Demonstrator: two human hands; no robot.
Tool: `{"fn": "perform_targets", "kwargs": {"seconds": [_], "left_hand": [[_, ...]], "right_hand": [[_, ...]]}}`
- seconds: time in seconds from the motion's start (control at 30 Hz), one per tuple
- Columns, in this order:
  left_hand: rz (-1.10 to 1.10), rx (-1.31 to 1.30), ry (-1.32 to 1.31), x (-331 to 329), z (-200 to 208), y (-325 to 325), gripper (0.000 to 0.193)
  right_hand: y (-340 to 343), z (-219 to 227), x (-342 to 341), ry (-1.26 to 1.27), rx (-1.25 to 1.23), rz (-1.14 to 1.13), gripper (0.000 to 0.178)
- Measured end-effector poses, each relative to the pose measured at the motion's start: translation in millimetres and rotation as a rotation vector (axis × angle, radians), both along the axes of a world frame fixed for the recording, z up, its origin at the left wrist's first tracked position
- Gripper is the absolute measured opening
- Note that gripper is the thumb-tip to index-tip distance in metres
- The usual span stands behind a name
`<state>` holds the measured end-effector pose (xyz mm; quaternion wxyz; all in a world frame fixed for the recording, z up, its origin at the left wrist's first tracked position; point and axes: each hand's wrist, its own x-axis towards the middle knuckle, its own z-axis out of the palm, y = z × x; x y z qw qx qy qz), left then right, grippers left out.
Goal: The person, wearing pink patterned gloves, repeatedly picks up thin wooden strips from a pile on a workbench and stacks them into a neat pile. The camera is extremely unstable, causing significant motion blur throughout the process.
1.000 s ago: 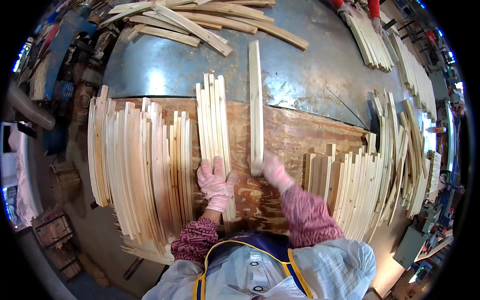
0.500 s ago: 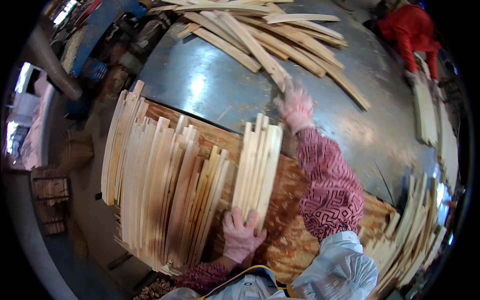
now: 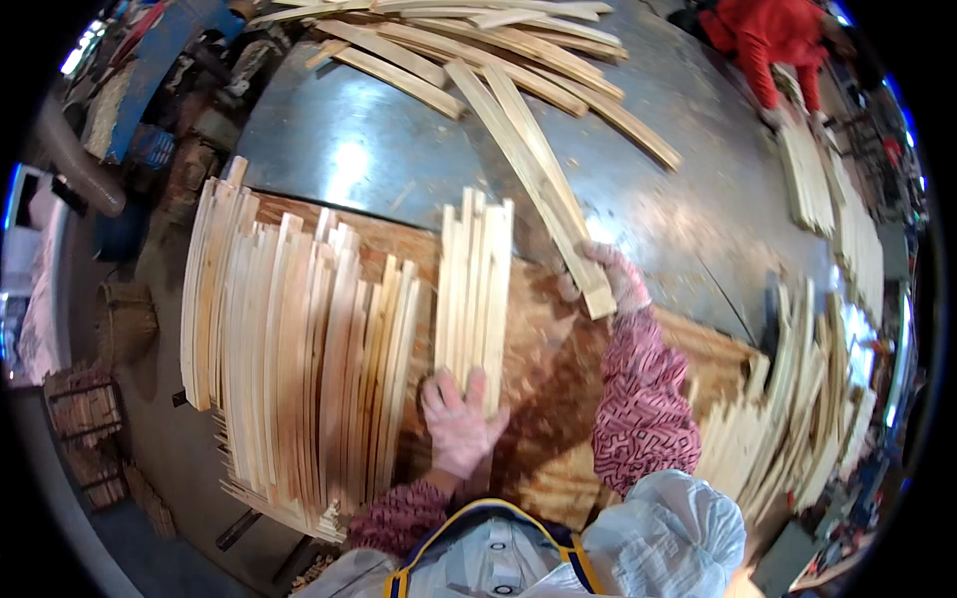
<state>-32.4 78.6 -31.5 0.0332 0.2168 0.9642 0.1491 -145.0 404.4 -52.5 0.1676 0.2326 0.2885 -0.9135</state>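
Pale wood slat bundle (image 3: pixel 476 289) lying lengthwise away from the person on the plywood board (image 3: pixel 538 329), near ends uneven, left hand (image 3: pixel 459 424) spread flat on them, right hand (image 3: pixel 618 279) pinching long slat (image 3: pixel 543 189) angled up-left on metal table (image 3: pixel 379 149)

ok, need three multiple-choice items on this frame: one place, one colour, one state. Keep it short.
1. Where does the left hand rest?
A. on the near end of the small bundle of strips
B. on the metal tabletop
C. on a basket

2. What colour is the sleeve of the other person at the far right?
A. green
B. red
C. white

3. What is the right hand doing?
A. hanging free
B. lying flat on the plywood
C. gripping the end of a long strip

Key: A, its fingers overlap the bundle's near end; B, the sleeve is plainly red; C, the strip's end sits in that hand.
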Motion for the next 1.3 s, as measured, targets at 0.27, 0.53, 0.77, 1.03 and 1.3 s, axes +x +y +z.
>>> {"fn": "perform_targets", "kwargs": {"seconds": [0.27, 0.53, 0.77, 1.03, 1.3], "left_hand": [[-0.027, 0.591, -0.24, 33.3, -0.1, 46.1, 0.074], [0.142, 0.367, -0.58, 77.4, 12.8, 46.1, 0.064], [0.014, -0.122, -0.034, 98.4, -20.9, -15.3, 0.085], [0.33, -0.238, -0.43, 13.1, 1.7, 28.0, 0.12], [0.438, -0.252, -0.528, -24.4, 7.9, 53.9, 0.128]], "right_hand": [[-138.5, 67.0, 245.6, -0.148, 0.115, -0.192, 0.049], [-158.4, 63.0, 308.8, -0.415, 0.799, -0.016, 0.041], [-39.0, 194.8, 406.2, -0.472, 1.249, -0.328, 0.038], [1.9, 232.2, 413.9, -0.298, 1.856, -0.613, 0.067], [-165.5, 51.2, 256.7, -0.124, 1.225, -0.262, 0.063]]}}
